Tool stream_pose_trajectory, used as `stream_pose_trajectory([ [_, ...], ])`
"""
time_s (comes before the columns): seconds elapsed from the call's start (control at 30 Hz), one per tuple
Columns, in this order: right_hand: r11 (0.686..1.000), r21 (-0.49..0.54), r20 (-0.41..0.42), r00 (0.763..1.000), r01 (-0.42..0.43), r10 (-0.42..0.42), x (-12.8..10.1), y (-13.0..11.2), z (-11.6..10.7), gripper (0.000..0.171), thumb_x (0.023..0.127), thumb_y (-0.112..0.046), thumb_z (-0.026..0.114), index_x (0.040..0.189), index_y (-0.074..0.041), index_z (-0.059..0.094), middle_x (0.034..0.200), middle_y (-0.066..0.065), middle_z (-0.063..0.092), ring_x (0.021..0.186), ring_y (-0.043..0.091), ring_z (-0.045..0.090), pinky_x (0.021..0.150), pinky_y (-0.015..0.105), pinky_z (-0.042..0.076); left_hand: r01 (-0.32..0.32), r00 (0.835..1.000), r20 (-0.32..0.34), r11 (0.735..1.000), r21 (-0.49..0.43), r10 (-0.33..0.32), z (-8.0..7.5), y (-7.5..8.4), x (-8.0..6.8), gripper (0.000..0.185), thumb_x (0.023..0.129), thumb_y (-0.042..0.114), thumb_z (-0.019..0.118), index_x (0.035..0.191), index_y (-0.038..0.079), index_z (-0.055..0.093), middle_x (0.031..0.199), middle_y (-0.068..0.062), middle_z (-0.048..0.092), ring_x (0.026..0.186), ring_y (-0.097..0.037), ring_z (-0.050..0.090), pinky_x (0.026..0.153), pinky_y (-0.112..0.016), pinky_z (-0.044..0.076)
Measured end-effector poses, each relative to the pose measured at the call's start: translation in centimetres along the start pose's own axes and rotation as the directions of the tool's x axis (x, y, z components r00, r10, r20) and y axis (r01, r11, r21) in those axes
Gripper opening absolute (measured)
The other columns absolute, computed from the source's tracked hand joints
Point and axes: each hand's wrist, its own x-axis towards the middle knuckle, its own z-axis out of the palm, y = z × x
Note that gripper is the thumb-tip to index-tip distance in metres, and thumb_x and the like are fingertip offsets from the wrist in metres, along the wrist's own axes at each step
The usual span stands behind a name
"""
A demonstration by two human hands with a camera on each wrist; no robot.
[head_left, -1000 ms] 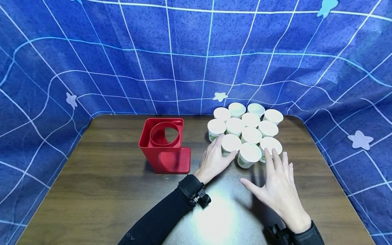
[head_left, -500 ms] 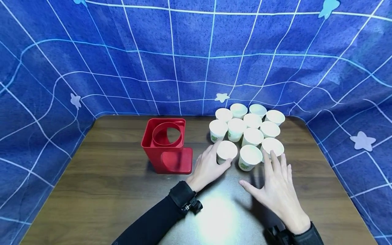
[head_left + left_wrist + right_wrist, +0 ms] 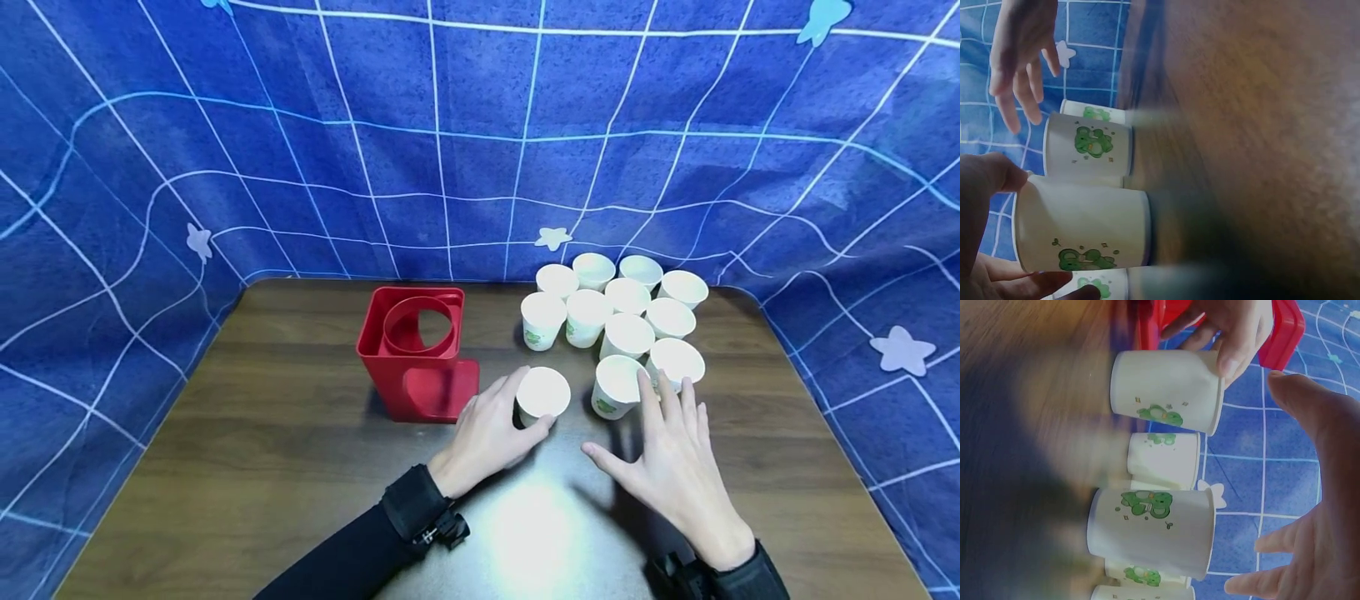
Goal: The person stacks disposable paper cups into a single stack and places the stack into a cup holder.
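Observation:
My left hand point(image 3: 528, 410) grips a white paper cup point(image 3: 543, 392) with a green print, thumb and fingers curled round its side. The cup sits apart from the group, just right of a red plastic cup holder point(image 3: 417, 358). The left wrist view shows this cup point(image 3: 1082, 231) between my thumb and fingers. My right hand point(image 3: 637, 421) is open with fingers spread, right beside the nearest front cup point(image 3: 618, 385); whether it touches I cannot tell. In the right wrist view that cup point(image 3: 1150, 531) is below the held cup point(image 3: 1166, 390).
Several more white cups point(image 3: 615, 308) stand close together at the back right of the dark wooden table point(image 3: 285, 450). A blue checked cloth point(image 3: 480, 133) hangs behind and around the table. The holder has a round opening on top.
My left hand has drawn its cup toward me and to the left, out of the group. The right hand has stayed nearly in place by the front cups.

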Motion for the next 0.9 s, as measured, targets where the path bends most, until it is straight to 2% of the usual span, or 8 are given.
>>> stream_pose_trajectory([
  [0.27,1.0,-0.006,0.034,0.999,0.017,-0.017,-0.2,-1.0,0.5,0.116,0.071,-0.066,0.083,0.157,-0.003,0.036,0.155,0.033,0.038,0.145,0.065,0.022,0.107,0.082,0.023,-0.02,1.0,-0.01,1.0,-0.005,0.02,-1.4,-0.2,-2.1,0.072,0.085,0.047,0.078,0.145,0.013,0.056,0.125,-0.005,0.071,0.105,-0.021,0.071,0.082,-0.041,0.059],
  [0.5,0.999,-0.009,0.054,0.997,0.046,-0.045,-0.6,-2.0,1.3,0.115,0.071,-0.067,0.083,0.156,-0.004,0.038,0.154,0.032,0.041,0.145,0.064,0.025,0.108,0.081,0.023,0.045,0.999,-0.006,0.999,-0.031,-0.045,-2.2,-0.8,-4.1,0.073,0.084,0.05,0.079,0.147,0.02,0.055,0.122,-0.001,0.07,0.106,-0.016,0.069,0.082,-0.041,0.059],
  [0.67,0.999,-0.007,0.08,0.996,0.05,-0.049,-0.8,-2.5,1.8,0.116,0.07,-0.07,0.081,0.156,-0.005,0.038,0.154,0.031,0.042,0.146,0.063,0.024,0.109,0.08,0.023,0.024,0.999,-0.036,1.0,-0.015,-0.025,-2.8,-1.0,-5.3,0.071,0.081,0.046,0.081,0.143,0.019,0.057,0.117,-0.001,0.071,0.1,-0.017,0.071,0.08,-0.039,0.059],
  [0.9,0.998,0.01,0.105,0.993,0.055,-0.056,-1.1,-3.1,2.0,0.117,0.069,-0.073,0.08,0.156,-0.006,0.04,0.155,0.026,0.042,0.147,0.061,0.023,0.111,0.078,0.023,-0.004,0.997,-0.082,1.0,0.019,0.005,-3.3,-1.5,-7.1,0.073,0.078,0.044,0.085,0.141,0.018,0.059,0.127,0.0,0.07,0.104,-0.014,0.071,0.082,-0.039,0.06],
])
